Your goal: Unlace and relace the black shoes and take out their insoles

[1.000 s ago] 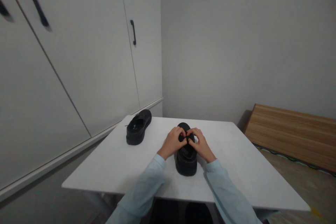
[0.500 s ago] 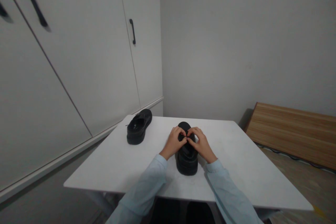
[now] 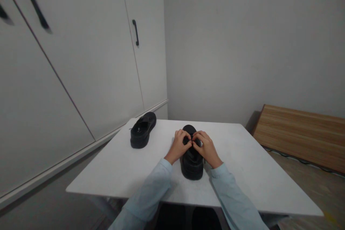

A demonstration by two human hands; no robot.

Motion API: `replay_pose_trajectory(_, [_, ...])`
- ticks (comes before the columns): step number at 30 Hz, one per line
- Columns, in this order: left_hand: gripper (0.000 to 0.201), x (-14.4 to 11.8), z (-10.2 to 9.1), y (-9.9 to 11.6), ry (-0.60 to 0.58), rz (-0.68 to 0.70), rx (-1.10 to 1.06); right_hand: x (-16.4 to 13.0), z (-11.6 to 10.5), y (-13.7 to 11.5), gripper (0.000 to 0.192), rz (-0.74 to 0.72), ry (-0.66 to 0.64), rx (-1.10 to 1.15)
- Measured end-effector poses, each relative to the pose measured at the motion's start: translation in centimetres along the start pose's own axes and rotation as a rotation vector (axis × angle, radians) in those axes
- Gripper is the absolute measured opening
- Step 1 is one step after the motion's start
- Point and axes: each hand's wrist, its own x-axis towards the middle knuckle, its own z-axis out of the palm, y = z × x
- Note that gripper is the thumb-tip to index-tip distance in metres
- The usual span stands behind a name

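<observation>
Pinching at the middle of a chunky black leather shoe (image 3: 192,158) with a thick sole, the person's left hand (image 3: 178,146) and right hand (image 3: 207,147) meet over its upper, fingertips curled inward and nearly touching one another above the lacing area. Both hands are clenched on something small and dark at that spot, apparently the black shoelace (image 3: 192,137); the lace itself is too small and dark to make out clearly. This shoe stands upright on its sole near the front centre of a white rectangular table (image 3: 242,172), its toe pointing away from the person and its heel toward the near table edge. Pale blue long sleeves (image 3: 151,194) cover both forearms, which rest over the near edge of the tabletop on either side of the shoe. A second black thick-soled shoe (image 3: 142,134) of matching make sits well apart, at the far left corner of the table, angled with its toe toward the wall and a loose end of lace showing at its side. Behind the table's left side runs a row of white cupboard doors (image 3: 88,64) with a black vertical handle (image 3: 135,33). To the right, a light wooden board (image 3: 299,133) lies low against the plain grey wall (image 3: 242,43).
</observation>
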Motion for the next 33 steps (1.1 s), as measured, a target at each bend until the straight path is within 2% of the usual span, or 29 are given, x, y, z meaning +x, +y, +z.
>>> replay_pose_trajectory(5, [0.01,-0.02,-0.04,-0.07,0.004,0.017,-0.003,0.04,0.2,0.23,0.01,0.013,0.02,0.068])
replay_pose_trajectory(16, [0.011,-0.01,-0.07,0.01,-0.005,0.006,-0.009,-0.18,0.68,0.72,0.008,0.153,0.071,0.27])
replay_pose_trajectory(33, [0.011,-0.01,0.1,-0.49,0.005,0.041,-0.028,0.08,0.47,0.53,0.007,0.082,0.025,0.237])
